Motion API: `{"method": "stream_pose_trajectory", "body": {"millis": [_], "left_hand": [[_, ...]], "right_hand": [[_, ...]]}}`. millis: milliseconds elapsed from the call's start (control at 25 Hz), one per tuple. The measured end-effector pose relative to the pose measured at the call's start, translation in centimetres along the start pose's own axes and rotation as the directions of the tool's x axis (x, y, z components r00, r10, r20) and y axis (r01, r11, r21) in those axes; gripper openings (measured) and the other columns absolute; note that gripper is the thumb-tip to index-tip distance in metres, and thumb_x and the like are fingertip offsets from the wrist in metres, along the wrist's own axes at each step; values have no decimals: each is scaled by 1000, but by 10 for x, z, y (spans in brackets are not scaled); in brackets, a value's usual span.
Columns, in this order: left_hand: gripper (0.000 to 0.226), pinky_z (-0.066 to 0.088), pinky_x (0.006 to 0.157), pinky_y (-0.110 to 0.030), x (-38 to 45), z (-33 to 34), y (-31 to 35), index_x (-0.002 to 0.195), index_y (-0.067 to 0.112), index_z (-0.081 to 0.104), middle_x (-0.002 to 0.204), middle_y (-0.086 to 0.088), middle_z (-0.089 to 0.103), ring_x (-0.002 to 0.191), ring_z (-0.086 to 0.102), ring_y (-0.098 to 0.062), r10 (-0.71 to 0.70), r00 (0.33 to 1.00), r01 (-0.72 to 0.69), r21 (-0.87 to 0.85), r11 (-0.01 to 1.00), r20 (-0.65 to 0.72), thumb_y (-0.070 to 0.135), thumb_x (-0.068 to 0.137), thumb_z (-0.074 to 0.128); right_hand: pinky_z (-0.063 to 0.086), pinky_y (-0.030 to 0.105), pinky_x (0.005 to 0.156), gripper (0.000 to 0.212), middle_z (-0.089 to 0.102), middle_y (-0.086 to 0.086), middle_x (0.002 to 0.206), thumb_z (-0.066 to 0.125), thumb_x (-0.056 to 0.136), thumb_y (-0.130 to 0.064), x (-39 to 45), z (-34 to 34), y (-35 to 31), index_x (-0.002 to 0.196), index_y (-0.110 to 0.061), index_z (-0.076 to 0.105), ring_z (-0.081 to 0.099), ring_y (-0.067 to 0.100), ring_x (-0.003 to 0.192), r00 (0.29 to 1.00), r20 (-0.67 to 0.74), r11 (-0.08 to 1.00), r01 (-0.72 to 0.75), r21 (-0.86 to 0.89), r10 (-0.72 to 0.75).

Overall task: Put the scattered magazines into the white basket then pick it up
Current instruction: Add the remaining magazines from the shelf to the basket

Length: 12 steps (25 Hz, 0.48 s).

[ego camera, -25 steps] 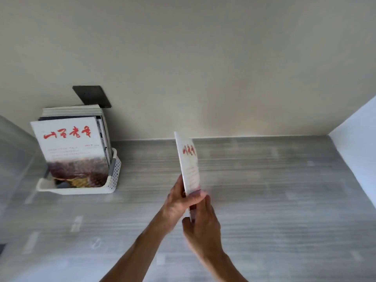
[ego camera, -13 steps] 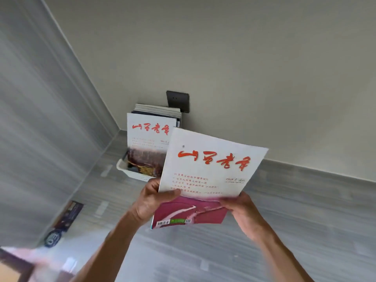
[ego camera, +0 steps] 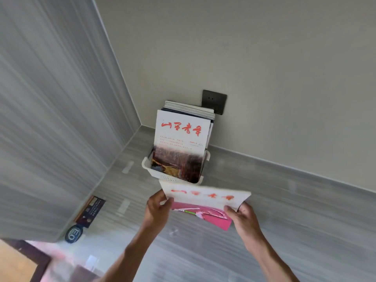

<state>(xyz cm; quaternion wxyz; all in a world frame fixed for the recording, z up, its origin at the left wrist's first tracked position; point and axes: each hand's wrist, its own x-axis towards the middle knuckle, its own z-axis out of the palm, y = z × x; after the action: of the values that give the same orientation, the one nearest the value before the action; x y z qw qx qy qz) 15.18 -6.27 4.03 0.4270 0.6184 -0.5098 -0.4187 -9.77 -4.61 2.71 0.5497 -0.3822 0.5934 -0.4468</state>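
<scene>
The white-and-pink paper magazine (ego camera: 205, 197) I hold bears red lettering. The white perforated plastic basket (ego camera: 160, 174) stands on grey streaked flooring (ego camera: 284, 220).

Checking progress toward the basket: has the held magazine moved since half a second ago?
Yes. The magazine has dropped below the white basket rim and tipped flatter, both hands gripping it.

Both hands (ego camera: 200, 212) outstretched, fingers pinching.
</scene>
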Motion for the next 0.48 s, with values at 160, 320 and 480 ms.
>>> {"method": "stream_pose_trajectory", "body": {"millis": [160, 320, 480], "left_hand": [[42, 52, 67, -14, 68, -42, 63, 92, 43, 73, 89, 20, 76, 82, 68, 3, 177, 982, -185, -138, 973, -71, 5, 82, 58], [47, 56, 74, -16, 148, -67, 90, 92, 41, 72, 96, 17, 75, 94, 70, -3, 147, 986, -157, -150, 976, -78, -3, 89, 58], [27, 51, 75, -22, 193, -62, 46, 102, 27, 65, 106, 2, 72, 101, 68, -19, -12, 998, 17, 70, 997, -59, 4, 90, 57]], "right_hand": [[54, 14, 72, 36, 78, -9, 102, 63, 87, 7, 36, 41, -75, 97, -26, 74, 73, 7, 95, 989, -7, 983, 149, 109, -150], [56, 16, 72, 36, 77, -16, 99, 62, 88, 4, 92, 84, -121, 100, -28, 71, 72, 3, 95, 979, -16, 972, 203, 121, -202], [52, 29, 84, 41, 72, 1, 116, 58, 85, 10, 139, 107, -98, 117, -13, 66, 67, 21, 106, 997, -47, 997, 53, -58, -55]]}}
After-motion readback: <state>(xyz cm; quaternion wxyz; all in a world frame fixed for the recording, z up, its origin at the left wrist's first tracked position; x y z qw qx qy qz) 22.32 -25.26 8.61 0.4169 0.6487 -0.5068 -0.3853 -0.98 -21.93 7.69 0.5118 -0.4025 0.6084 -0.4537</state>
